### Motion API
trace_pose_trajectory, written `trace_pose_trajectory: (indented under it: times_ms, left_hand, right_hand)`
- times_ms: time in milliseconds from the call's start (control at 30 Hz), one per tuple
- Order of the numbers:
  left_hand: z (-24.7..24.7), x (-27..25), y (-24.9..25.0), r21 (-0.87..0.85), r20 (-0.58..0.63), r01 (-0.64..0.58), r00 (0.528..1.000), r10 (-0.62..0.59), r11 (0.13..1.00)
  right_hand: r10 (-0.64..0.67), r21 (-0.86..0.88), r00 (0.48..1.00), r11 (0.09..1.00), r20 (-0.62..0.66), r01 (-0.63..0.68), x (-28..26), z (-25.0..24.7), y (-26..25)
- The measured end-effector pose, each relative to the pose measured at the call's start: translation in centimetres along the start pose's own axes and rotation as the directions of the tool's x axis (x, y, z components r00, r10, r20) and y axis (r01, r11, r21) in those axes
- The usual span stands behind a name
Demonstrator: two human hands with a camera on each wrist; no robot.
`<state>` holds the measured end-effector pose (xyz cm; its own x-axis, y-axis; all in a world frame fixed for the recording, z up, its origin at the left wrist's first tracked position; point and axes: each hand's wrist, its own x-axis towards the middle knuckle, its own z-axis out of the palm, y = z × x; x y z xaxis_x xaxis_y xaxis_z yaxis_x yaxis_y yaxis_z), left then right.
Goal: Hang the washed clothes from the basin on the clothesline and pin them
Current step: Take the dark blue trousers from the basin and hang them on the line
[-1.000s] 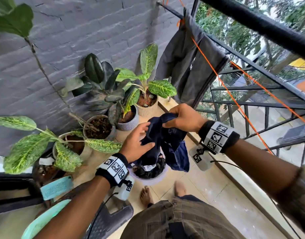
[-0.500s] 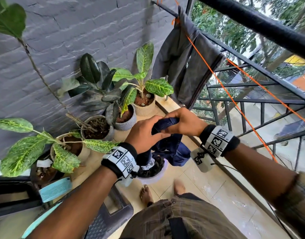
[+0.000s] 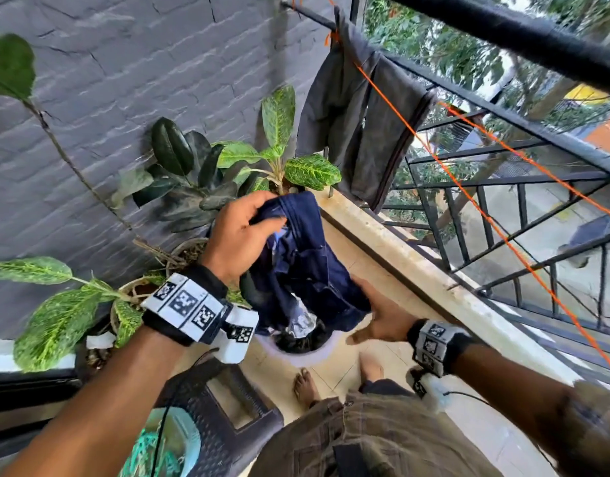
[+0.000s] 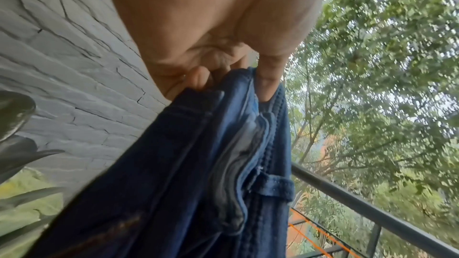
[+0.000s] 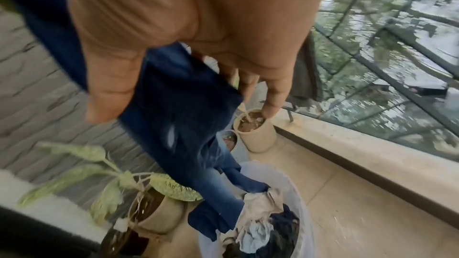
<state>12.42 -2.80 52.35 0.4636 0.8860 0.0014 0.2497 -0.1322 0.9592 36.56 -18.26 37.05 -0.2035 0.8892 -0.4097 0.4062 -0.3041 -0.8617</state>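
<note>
I see black wristbands [image 3: 184, 313] with white square-code tags on both arms. A thin black cable [image 3: 166, 407] trails down. I'm wearing brown striped shorts [image 3: 372, 438], feet [image 3: 305, 387] bare.

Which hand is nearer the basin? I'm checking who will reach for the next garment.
Right. The right hand sits low beside the basin, under the jeans; the left hand grips their waistband higher.

R hand [image 3: 376, 315] let go, dropped under jeans [image 3: 303, 263].

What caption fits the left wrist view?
Left hand grips the waistband of blue jeans beside a grey brick wall.
</note>
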Motion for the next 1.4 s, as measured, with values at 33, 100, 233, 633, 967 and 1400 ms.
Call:
trace_pose_trajectory:
  times_ms: [33, 100, 233, 633, 967, 1400]
  left_hand:
    - [-0.1, 0.2, 0.5, -0.005, -0.012, -0.017, 1.000, 0.017, 1.000]
    - [-0.5, 0.4, 0.9, 0.016, -0.024, -0.035, 0.999, 0.036, 0.999]
    - [-1.9, 0.1, 0.5, 0.034, -0.078, -0.019, 0.997, 0.022, 0.999]
    - [-7.3, -2.2, -5.0, -0.012, -0.130, 0.208, 0.970, -0.208, 0.978]
    - [-5.7, -4.2, -6.3, 0.218, 0.144, 0.187, 0.965, -0.220, 0.958]
    - [4.2, -4.1, -1.1, 0.547, 0.283, 0.019, 0.936, -0.207, 0.837]
  right_hand:
    - [-0.038, -0.021, 0.998, 0.999, -0.040, 0.037, 0.6, 0.9, 0.4]
    - [-0.004, -0.084, 0.986, 0.996, -0.165, -0.010, 2.0, 1.6, 0.9]
    - [-0.008, -0.260, 0.953, 0.963, -0.304, -0.074, 2.7, -0.3, 0.5]
    - [-0.154, 0.055, 0.967, 0.984, -0.203, 0.169, -0.3, -13.5, -11.9]
    - [-0.186, -0.221, 0.983, 0.958, 0.006, 0.182, -0.2, -14.5, -18.2]
    - [-0.167, -0.634, 0.886, 0.643, 0.432, 0.430, 4.6, -7.0, -22.9]
